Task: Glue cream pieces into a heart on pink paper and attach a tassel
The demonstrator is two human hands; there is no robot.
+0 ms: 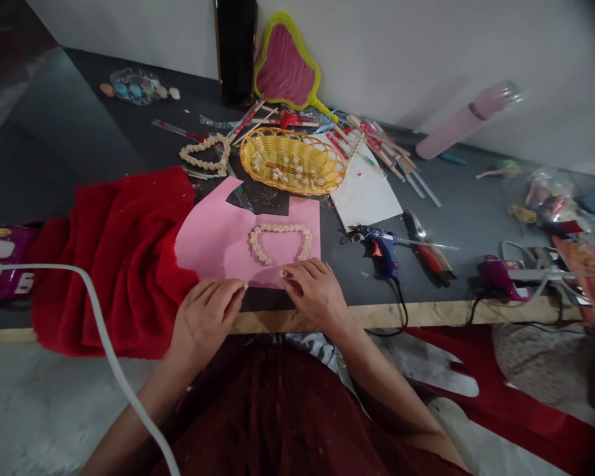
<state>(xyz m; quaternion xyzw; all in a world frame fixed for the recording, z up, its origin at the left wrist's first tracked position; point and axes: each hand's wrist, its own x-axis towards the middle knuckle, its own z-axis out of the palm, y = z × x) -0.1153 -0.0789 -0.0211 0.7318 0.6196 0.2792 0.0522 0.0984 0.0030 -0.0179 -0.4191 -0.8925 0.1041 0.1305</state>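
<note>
Over the near edge of the pink paper (213, 244), my left hand (205, 317) is closed in a pinch, with a tiny pale bit showing at its fingertips. My right hand (317, 291) pinches a small pale bead-like piece (283, 273) just below a curved string of such pieces (280, 228). That string lies on the paper as an open arch, its gap facing me. A finished-looking loop of similar pieces (204, 165) lies behind, beside a yellow wicker basket (262, 175) holding several loose pieces.
To the right, a blue hot glue gun (387, 254) lies with its cord over the table edge, beside a red-handled tool (429, 254). Red cloth (114, 258) covers the left. A phone (237, 53), yellow-rimmed fan (287, 63) and pink bottle (463, 125) lean at the wall. A white cable (104, 337) crosses the lower left.
</note>
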